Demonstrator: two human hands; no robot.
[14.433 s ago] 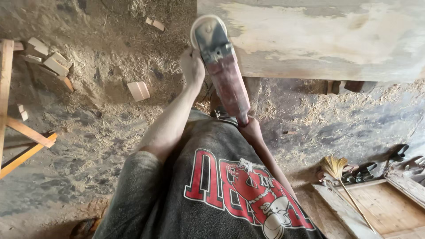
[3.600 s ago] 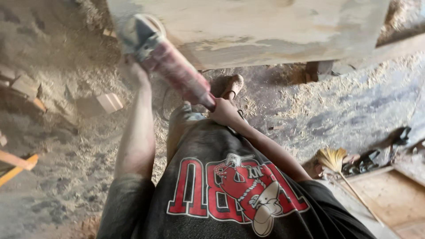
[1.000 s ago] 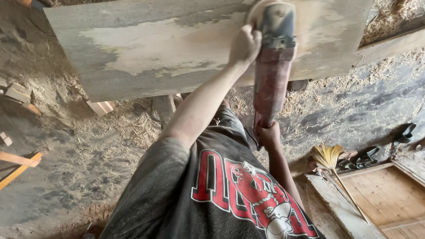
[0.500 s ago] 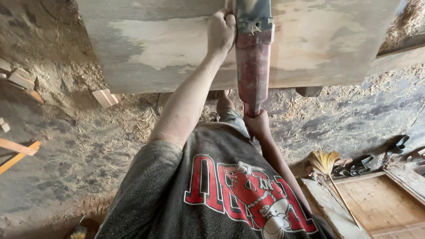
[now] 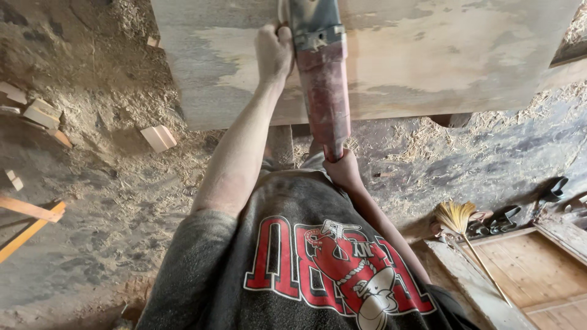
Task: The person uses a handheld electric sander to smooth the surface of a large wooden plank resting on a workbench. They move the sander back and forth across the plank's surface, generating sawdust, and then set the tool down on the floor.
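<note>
A large pale wooden slab [image 5: 428,55] lies across the top of the head view, its surface patchy where it has been ground. A long red power grinder [image 5: 323,79] rests on it, its grey head cut off by the top edge. My left hand [image 5: 273,52] grips the side handle near the head. My right hand [image 5: 342,171] holds the rear end of the red body, close to my chest. Both arms reach forward over my dark printed shirt.
Sawdust and wood shavings cover the ground [image 5: 104,183]. Small wood offcuts [image 5: 158,137] lie at the left, with an orange wooden frame [image 5: 27,220] at the left edge. A straw brush [image 5: 455,217], dark tools [image 5: 507,217] and a wooden panel [image 5: 538,275] sit at the lower right.
The grinder has slid further up the slab and to the right since a second ago, so its head has left the frame. Both hands keep their grip.
</note>
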